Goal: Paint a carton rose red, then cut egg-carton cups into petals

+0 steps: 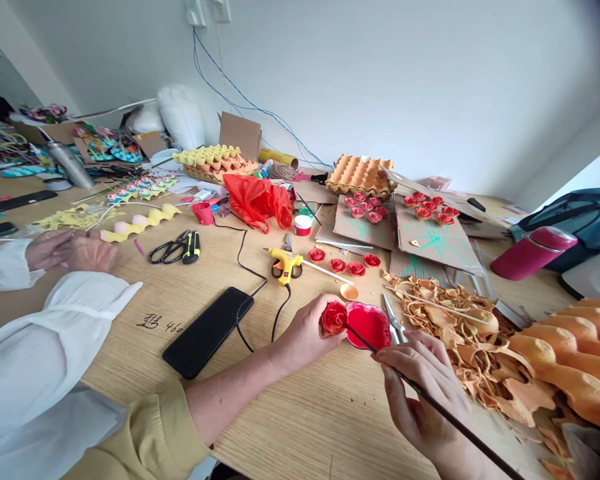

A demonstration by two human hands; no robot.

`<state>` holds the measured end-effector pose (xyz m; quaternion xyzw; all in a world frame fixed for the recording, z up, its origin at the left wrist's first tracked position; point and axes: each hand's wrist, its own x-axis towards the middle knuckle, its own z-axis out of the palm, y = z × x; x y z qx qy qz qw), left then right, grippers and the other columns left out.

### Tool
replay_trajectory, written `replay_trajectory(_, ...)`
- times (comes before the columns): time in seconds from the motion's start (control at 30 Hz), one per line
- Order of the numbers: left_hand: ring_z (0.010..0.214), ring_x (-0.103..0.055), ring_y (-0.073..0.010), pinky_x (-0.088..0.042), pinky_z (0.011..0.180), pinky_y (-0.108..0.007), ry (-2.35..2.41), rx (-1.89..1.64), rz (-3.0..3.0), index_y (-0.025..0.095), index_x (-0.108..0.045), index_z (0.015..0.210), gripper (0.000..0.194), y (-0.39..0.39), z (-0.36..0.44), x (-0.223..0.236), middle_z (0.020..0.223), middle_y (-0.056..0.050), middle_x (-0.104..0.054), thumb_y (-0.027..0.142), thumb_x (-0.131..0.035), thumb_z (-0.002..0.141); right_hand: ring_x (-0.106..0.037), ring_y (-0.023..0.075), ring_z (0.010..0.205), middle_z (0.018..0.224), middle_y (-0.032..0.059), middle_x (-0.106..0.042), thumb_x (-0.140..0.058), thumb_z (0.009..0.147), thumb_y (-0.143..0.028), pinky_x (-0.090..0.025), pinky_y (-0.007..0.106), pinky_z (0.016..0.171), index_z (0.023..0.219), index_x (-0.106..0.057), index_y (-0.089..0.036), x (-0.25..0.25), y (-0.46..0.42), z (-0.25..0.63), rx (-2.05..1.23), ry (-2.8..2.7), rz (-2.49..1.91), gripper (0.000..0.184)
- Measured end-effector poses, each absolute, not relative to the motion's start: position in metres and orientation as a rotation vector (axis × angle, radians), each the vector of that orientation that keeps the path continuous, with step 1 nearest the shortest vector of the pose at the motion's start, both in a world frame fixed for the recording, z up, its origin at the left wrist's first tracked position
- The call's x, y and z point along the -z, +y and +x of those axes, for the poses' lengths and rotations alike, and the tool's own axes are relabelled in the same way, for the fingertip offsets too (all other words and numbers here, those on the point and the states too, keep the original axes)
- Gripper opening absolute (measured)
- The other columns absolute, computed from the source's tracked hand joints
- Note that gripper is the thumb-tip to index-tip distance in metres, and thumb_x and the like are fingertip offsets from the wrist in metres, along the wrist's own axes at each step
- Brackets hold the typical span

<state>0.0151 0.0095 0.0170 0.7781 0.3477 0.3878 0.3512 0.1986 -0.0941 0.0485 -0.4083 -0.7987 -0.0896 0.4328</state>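
Note:
My left hand (307,327) pinches a small red paper rose (334,317) just above the wooden table. My right hand (420,387) is closed round a thin dark brush (430,403) whose tip reaches a red dish of paint (370,325) beside the rose. Three more red roses (337,265) lie a little farther back on the table.
A black phone (207,331), yellow glue gun (286,262) and black scissors (173,248) lie left of centre. Orange carton scraps (460,333) and egg trays (575,360) crowd the right. Cardboard sheets with roses (430,230) sit behind. Another person in white sleeves (55,333) rests hands at the left.

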Motion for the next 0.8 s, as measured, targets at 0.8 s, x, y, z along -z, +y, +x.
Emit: replay_trajectory(0.8,0.092,-0.068,-0.0171,-0.053,0.085,-0.027,0.871,-1.018,1.943,0.022,-0.055,0.109,0.039,0.015,0.013,-0.018,0.103,-0.003,-0.07,0.018,-0.075,0.075,-0.065,0.0185,0.074,0.075,-0.0007,-0.067,-0.06,0.092,-0.013,-0.049,0.035,0.075,0.093,-0.059,-0.023,-0.037,-0.086,0.208,0.371,-1.853,-1.297,0.01)
